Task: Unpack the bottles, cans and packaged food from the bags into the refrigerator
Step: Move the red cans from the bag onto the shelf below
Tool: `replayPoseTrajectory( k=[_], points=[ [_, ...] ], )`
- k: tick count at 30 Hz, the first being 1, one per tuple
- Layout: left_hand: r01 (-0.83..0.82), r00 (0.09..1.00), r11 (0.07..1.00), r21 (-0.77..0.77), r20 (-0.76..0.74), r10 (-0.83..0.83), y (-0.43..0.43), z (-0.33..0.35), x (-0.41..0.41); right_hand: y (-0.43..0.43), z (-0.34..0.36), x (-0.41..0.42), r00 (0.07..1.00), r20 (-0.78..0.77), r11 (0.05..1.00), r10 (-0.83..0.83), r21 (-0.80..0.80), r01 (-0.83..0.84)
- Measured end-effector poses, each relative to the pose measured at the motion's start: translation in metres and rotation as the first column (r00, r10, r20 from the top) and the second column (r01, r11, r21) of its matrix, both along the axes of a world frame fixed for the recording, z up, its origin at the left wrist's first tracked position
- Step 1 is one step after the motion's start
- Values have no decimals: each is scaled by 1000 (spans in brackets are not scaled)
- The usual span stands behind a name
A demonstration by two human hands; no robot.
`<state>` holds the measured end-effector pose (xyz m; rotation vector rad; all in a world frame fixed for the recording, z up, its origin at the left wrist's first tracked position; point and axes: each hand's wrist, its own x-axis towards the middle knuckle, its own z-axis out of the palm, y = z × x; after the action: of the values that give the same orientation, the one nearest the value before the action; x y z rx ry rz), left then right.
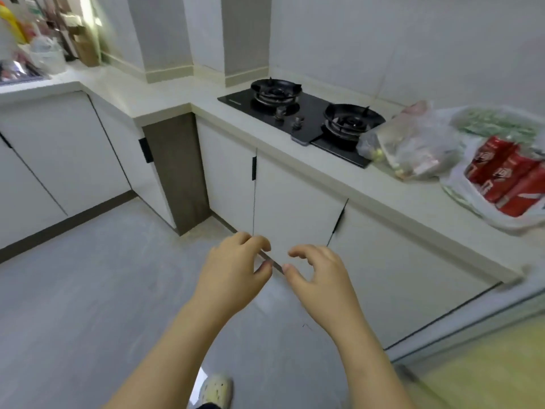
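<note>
Left hand (233, 270) and right hand (321, 278) hang empty before the cabinets, fingers loosely curled. Red packs (501, 175) lie in a white bag (460, 187) at the right end of the counter (324, 178), with a clear bag (418, 149) just beside it. The packs are probably stiff and heavy and the bag film limp and slippery, so grip a pack by its sides.

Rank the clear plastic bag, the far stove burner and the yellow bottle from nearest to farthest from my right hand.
1. clear plastic bag, on the counter right of the stove, nearest the right hand.
2. far burner, on the stove's left side.
3. yellow bottle, in the far left corner.
</note>
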<state>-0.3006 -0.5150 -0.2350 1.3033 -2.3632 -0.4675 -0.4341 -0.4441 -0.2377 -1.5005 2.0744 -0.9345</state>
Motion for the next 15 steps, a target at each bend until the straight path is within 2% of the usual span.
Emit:
replayPoseTrajectory(
  k=[6,15],
  points=[
    [203,979,979,-30,22,-203,-49,-2,-72,-24,-5,-61,984,-10,984,-179,-13,179],
    [395,919,916,-77,53,-391,-163,9,-172,-114,3,-148,917,-67,919,-394,-22,394]
  ],
)
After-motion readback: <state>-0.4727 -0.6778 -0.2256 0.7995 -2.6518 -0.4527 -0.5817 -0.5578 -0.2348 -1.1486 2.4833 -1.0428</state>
